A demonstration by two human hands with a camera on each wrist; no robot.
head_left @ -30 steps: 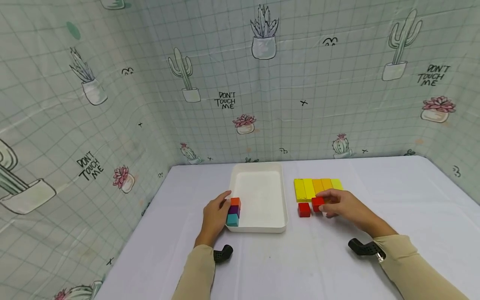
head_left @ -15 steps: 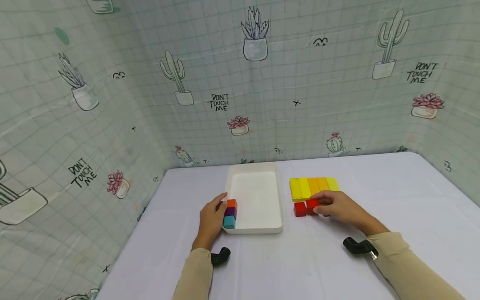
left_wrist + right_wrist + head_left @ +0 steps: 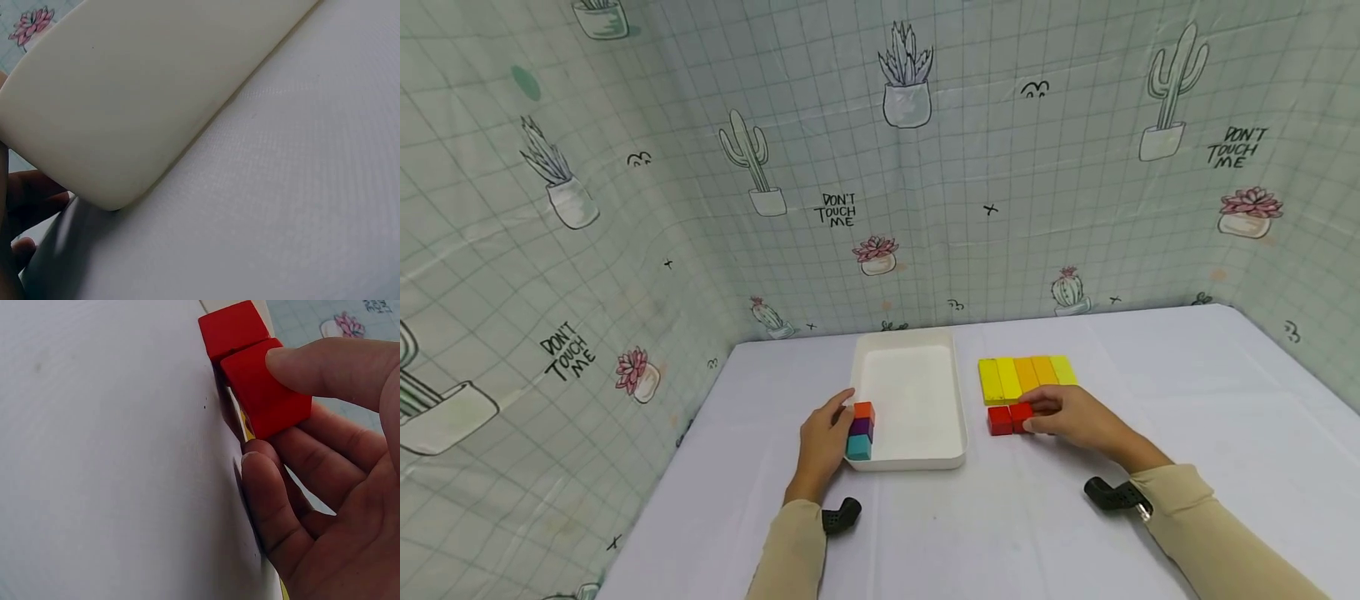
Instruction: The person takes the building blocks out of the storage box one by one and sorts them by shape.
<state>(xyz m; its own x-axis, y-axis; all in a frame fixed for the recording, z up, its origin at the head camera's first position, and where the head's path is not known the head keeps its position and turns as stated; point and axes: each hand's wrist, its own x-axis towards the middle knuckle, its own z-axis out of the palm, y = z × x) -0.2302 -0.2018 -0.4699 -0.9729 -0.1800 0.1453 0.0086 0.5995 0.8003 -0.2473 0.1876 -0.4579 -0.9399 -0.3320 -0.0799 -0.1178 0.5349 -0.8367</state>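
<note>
My right hand pinches a red cube between thumb and fingers. In the right wrist view that red cube sits slightly tilted against a second red cube. The other red cube rests on the table, left of the held one. At the left wall of the white tray, my left hand holds the rim, thumb beside the cubes. Inside that wall stand an orange cube, a purple cube and a teal cube in a row.
Behind the red cubes, several yellow and orange blocks lie side by side, partly covered by my right hand. A white cloth covers the table. Patterned fabric hangs upright around the back and left.
My right hand has moved the held red cube left, closing the gap to the other red cube. My left hand stays at the tray. The head view has shifted slightly.
</note>
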